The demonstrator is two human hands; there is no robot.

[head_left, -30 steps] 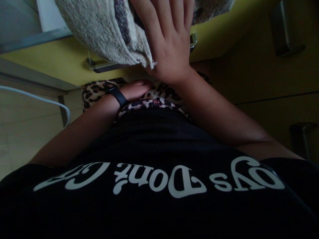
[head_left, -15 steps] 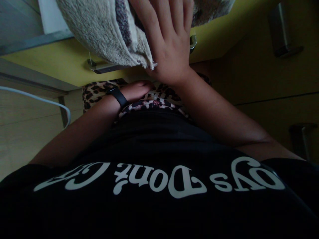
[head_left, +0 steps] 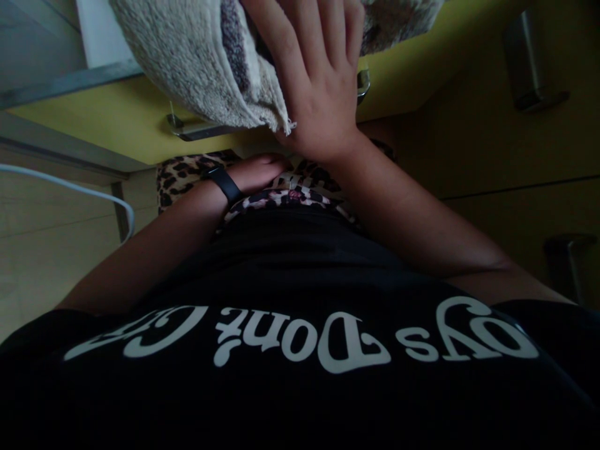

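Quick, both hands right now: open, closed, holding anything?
Left hand: mostly hidden; open or closed can't be told.
Right hand: against the beige, dark-striped terry-cloth towel, fingers running out of frame; grip can't be told.

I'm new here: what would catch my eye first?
Probably the big white lettering, upside down across the black shirt at the bottom. Then the pale towel at the top, with the right hand over it, and the dark wristband left of centre.
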